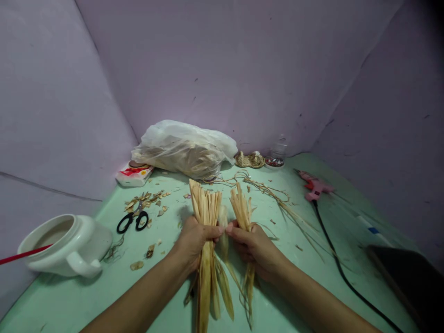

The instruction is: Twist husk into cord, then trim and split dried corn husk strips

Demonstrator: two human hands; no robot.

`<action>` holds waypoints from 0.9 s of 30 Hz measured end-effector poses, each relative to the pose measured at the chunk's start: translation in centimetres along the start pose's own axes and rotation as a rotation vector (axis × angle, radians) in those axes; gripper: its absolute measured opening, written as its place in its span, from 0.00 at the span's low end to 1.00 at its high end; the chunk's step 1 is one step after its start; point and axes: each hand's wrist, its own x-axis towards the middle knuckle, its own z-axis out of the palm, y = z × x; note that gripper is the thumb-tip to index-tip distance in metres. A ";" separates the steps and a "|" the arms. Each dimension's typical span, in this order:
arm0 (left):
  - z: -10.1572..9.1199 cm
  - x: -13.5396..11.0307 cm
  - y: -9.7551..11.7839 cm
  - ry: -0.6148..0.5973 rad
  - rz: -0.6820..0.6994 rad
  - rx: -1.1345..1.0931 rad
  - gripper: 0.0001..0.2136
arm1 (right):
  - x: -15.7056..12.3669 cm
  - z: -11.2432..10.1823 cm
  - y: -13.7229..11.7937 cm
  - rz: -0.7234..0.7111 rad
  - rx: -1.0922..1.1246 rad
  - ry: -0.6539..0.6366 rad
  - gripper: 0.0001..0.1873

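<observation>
Left fingers (211, 232) clamped on thick dried-strip bundle (205, 259), right fingers (243, 235) on thinner bundle (242, 208), green tabletop (114, 277) (black-handled scissors (131, 215) leftward)

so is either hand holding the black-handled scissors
No, the scissors lie on the green table, while the left hand and the right hand each hold a bundle of dry strips.

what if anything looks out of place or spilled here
Mostly litter: dry brown scraps lie scattered loose around the black-handled scissors, and tangled pale strands trail untidily across the green tabletop. The white pot at left looks tipped, though the wide lens may cause that.
</observation>
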 end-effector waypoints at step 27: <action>-1.8 1.3 1.6 0.084 0.010 0.046 0.09 | -2.5 -5.6 -9.0 -0.316 0.340 0.116 0.01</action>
